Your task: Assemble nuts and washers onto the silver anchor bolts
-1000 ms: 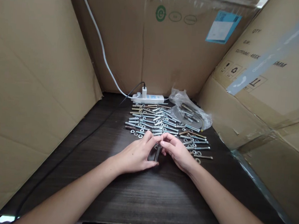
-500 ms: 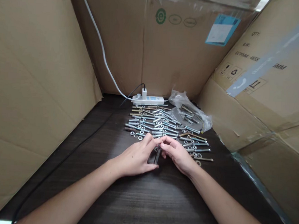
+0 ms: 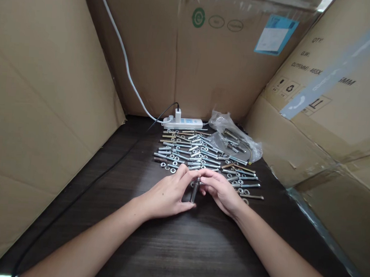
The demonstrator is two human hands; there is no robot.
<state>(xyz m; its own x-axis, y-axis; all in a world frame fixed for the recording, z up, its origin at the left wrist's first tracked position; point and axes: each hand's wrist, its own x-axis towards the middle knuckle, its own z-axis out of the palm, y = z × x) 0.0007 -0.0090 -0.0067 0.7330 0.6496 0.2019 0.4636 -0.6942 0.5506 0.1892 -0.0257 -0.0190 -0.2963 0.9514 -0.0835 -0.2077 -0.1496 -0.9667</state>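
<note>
A short metal expansion bolt stands nearly upright and slightly tilted between my hands, above the dark table. My left hand grips it, thumb at its lower end and fingers at the top. Closed at the bolt's upper end is my right hand, its thumb and forefinger pinching there; whether they hold a small nut or washer is hidden. Just beyond my fingers lie several rows of bolts and sleeves, with loose nuts and washers among them.
A white power strip with a plugged-in charger sits at the back. Right of it lies a clear plastic bag with metal parts. A black cable runs along the left. Cardboard walls enclose the table.
My right thumb has shifted slightly right, so more of the bolt's upper end shows. My left hand keeps its grip, and the laid-out parts have not moved.
</note>
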